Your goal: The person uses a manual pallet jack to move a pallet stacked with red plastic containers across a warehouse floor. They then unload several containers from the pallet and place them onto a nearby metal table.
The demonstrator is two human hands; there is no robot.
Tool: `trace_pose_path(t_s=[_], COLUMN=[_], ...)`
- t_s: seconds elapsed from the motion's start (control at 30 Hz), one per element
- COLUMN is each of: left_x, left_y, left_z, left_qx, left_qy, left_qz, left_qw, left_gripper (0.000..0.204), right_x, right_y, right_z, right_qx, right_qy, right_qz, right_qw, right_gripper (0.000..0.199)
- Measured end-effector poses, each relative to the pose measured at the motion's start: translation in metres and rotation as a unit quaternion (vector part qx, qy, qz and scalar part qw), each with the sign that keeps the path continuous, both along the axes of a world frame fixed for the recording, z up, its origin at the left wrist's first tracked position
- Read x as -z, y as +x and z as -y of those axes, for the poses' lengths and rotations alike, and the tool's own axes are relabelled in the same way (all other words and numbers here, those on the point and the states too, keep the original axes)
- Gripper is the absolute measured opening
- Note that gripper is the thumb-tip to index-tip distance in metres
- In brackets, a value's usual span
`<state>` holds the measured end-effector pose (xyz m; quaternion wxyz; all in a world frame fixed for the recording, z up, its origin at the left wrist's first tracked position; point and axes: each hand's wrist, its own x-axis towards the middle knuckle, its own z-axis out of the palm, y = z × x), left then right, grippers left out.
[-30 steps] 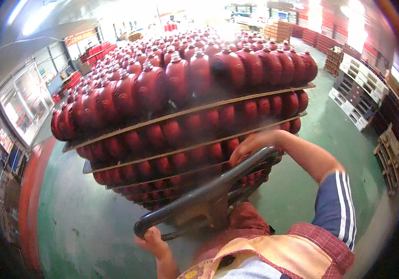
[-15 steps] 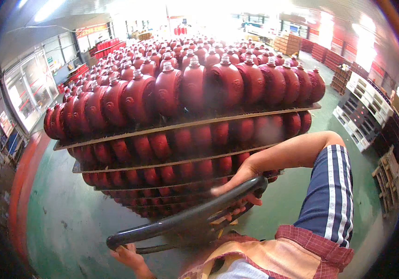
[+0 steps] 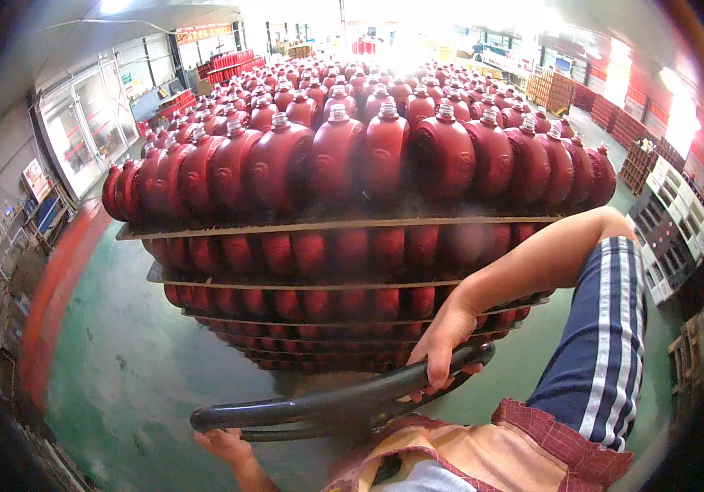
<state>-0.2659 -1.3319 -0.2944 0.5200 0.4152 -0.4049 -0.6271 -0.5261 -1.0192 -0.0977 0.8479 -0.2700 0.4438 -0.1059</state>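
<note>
A black looped tubular handle [image 3: 303, 407], like that of a pallet jack, slants across the lower middle in front of my body. My left hand [image 3: 227, 445] is closed at its left end, with the fingers partly hidden by the bar. Around the right end is my right hand [image 3: 446, 340], its thumb lying over the top and the fingers curling beneath. Just beyond the handle stands a tall load of dark red round-shouldered bottles [image 3: 337, 160], their necks capped in something clear. Thin boards [image 3: 327, 225] separate the layers.
Green floor [image 3: 147, 369] surrounds the load, with a red strip [image 3: 56, 303] along the left. White and black plastic pallets [image 3: 670, 221] are piled at right, near a wooden pallet [image 3: 690, 353]. Glass doors [image 3: 89, 115] stand at far left. Brown stacks [image 3: 550, 88] rise at the back right.
The view has swung, so the bottles and room sit farther right and the boards look more level. My right hand has shifted its hold; its thumb now shows over the handle.
</note>
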Motion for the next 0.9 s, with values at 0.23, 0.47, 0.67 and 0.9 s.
trace_pose_path(t_s=[0.23, 0.47, 0.67, 0.9], left_x=[-0.014, -0.023, -0.022, -0.016], left_y=[0.004, -0.006, -0.003, -0.004], left_z=[-0.007, -0.014, -0.012, -0.013], left_qx=[0.098, 0.058, 0.078, 0.030], left_qy=[-0.060, -0.098, -0.088, -0.070], left_qz=[-0.062, -0.070, -0.079, -0.072], left_qw=[0.991, 0.991, 0.990, 0.995], left_gripper=[0.071, 0.072, 0.075, 0.079], right_x=[-0.014, -0.018, -0.017, -0.016], right_y=[0.008, 0.010, 0.010, 0.010], right_z=[0.001, 0.007, 0.004, 0.004], right_qx=[0.013, -0.018, -0.007, -0.003], right_qy=[0.033, 0.050, 0.040, 0.049], right_qz=[-0.020, -0.027, -0.020, -0.016], right_qw=[0.999, 0.998, 0.999, 0.999], right_gripper=[0.072, 0.071, 0.071, 0.071])
